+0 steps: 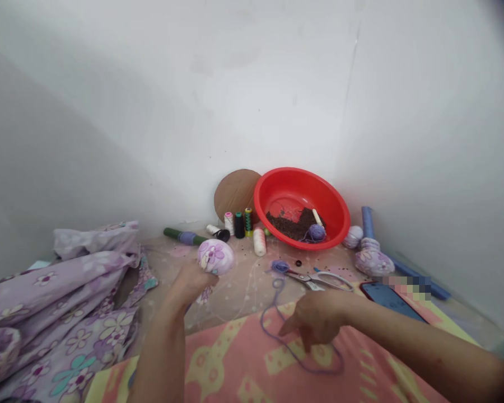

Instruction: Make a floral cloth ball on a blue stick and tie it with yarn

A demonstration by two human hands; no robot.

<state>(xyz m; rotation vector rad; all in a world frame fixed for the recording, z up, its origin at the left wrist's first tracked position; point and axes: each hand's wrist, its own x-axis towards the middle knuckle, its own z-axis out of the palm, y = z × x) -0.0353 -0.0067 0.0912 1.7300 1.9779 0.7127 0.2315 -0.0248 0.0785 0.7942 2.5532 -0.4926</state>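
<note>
My left hand (193,284) is closed around the gathered neck of a ball bundled in floral cloth (217,256). The rounded top shows above my fingers, and a tail of the cloth hangs below. Over the pink and yellow blanket hovers my right hand (319,318), its fingers bent and apart, one stretched toward the left. A loose strand of purple yarn (304,366) loops around and beneath this hand; part of it is hidden there. The strand runs back to a small purple yarn bundle (280,267) beside scissors (319,280).
A red basin (342,210) holds dark loose material and a purple yarn ball (317,233). Thread spools (239,225) stand by a cardboard disc (235,193). Behind the cloth ball lies a green stick (174,233). A phone (390,299) rests at right, floral cloth (67,302) at left.
</note>
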